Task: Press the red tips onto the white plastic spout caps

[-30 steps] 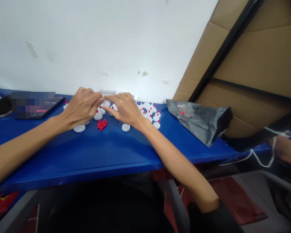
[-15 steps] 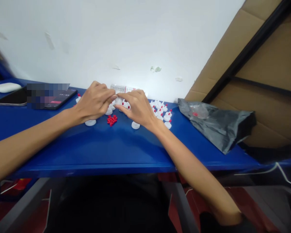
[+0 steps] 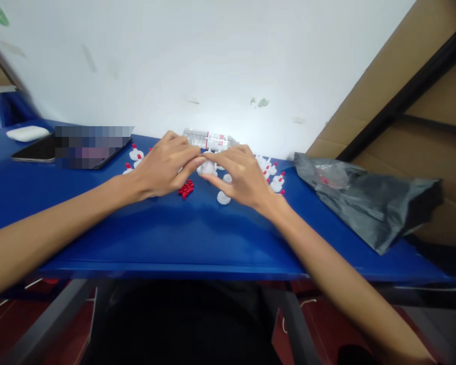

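My left hand [image 3: 169,165] and my right hand [image 3: 247,175] meet above the blue table. Between the right thumb and fingers is a white plastic nozzle cap [image 3: 208,166], partly covered. The left thumb and forefinger are pinched together against its side; whatever they grip is hidden. Just below lies a small heap of red tips [image 3: 186,189]. A loose white cap [image 3: 224,197] rests under my right hand. Several white caps with red tips [image 3: 276,183] stand beyond the right hand, and more red-tipped caps [image 3: 137,153] are left of my left hand.
A clear bottle [image 3: 215,140] with red print lies by the wall. On the left are a white rounded case [image 3: 28,133], a phone [image 3: 34,148] and a dark, partly blurred-out device. At right, a grey plastic bag [image 3: 368,203] lies near cardboard [image 3: 437,142].
The view has shifted, so the table items appear farther right. Both hands remain together at the cap, which now shows more clearly between the fingers, and the bottle is less covered.
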